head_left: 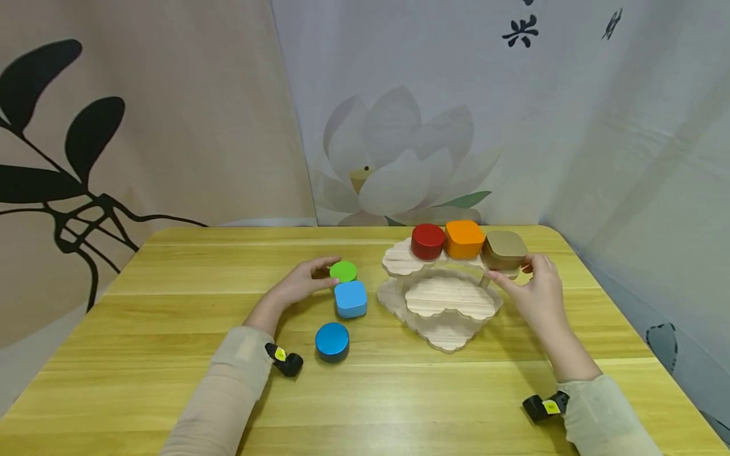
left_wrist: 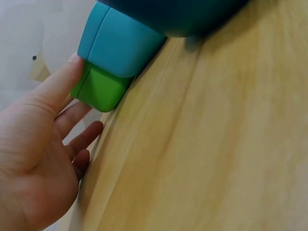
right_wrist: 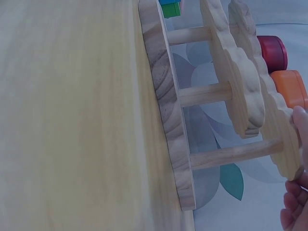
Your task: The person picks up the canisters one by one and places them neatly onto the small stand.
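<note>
My left hand [head_left: 300, 282] is at a round green tin [head_left: 343, 271], thumb on its near side and fingers at its far side. A square light-blue tin [head_left: 350, 299] stands right in front of the green one. Closer to me is a round dark-blue tin [head_left: 332, 342]. On the right, my right hand [head_left: 537, 288] holds a square tan tin [head_left: 505, 249] by its side and front, on the right end of the wooden tiered stand's [head_left: 450, 297] top shelf. In the right wrist view the tan tin is hidden or outside the picture.
A round red tin [head_left: 428, 240] and a square orange tin [head_left: 464, 239] share the top shelf with the tan one. The stand's scalloped tiers rest on short dowels [right_wrist: 207, 95]. A printed curtain [head_left: 399, 95] hangs behind the wooden table [head_left: 399, 405].
</note>
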Available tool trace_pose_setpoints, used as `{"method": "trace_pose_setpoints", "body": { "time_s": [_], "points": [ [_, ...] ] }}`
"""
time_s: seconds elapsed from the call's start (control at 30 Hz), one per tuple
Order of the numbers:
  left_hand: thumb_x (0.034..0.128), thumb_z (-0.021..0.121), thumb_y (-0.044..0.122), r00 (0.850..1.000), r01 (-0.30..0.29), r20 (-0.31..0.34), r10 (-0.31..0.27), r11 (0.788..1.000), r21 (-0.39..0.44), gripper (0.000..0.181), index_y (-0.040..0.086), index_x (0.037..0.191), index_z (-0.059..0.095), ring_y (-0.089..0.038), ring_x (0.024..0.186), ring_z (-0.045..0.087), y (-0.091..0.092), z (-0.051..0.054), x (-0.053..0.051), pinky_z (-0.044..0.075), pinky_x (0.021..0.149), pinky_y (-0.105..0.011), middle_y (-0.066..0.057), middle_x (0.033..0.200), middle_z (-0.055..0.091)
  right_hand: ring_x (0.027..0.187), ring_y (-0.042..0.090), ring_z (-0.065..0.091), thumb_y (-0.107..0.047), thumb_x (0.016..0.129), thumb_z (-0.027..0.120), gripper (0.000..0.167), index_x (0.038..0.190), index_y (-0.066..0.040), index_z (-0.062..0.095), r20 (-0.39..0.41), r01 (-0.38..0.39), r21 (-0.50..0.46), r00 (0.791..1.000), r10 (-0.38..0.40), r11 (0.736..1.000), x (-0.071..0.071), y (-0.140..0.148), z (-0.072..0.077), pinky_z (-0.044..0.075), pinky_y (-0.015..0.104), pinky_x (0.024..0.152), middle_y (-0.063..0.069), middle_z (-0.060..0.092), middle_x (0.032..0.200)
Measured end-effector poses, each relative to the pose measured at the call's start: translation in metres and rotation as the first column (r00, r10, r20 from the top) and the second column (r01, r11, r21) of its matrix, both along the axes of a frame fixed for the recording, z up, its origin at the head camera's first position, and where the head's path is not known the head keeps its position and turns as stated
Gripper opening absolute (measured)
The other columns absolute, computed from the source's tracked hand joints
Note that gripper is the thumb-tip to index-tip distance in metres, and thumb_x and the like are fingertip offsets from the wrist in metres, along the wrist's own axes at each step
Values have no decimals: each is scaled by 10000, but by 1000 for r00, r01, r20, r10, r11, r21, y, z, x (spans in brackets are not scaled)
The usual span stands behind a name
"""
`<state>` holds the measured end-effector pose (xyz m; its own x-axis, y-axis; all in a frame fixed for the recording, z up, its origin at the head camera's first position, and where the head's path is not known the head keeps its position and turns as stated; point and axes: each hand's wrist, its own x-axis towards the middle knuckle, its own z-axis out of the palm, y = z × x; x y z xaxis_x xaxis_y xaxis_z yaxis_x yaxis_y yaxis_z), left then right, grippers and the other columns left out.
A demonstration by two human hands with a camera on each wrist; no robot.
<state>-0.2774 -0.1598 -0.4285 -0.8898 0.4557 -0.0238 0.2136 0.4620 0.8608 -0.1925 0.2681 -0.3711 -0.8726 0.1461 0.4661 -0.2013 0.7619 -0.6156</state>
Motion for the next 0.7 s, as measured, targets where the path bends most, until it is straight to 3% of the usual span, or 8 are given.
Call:
{"method": "trace_pose_setpoints", "body": {
  "time_s": [0.4,0.7],
  "points": [
    [924,659,257,999,-37,-34,37,999,4,541,132,1419,480,-280,1128,494,6,-2,-2,404,951,-460,-93,1235,562,860,312,396,-286,802,794,513,1026,88,524,4,-5,7,1000,5,1000,-1,3,-2,291,383,699,174,462,912],
    [905,682,264,994,-103,-24,103,995,6,529,141,1391,513,-298,1080,517,6,-1,-1,482,791,-401,-109,1146,564,862,308,404,-242,778,818,500,1026,88,536,-15,-12,3,1000,12,1000,0,1,0,297,388,708,184,475,912]
  ]
}}
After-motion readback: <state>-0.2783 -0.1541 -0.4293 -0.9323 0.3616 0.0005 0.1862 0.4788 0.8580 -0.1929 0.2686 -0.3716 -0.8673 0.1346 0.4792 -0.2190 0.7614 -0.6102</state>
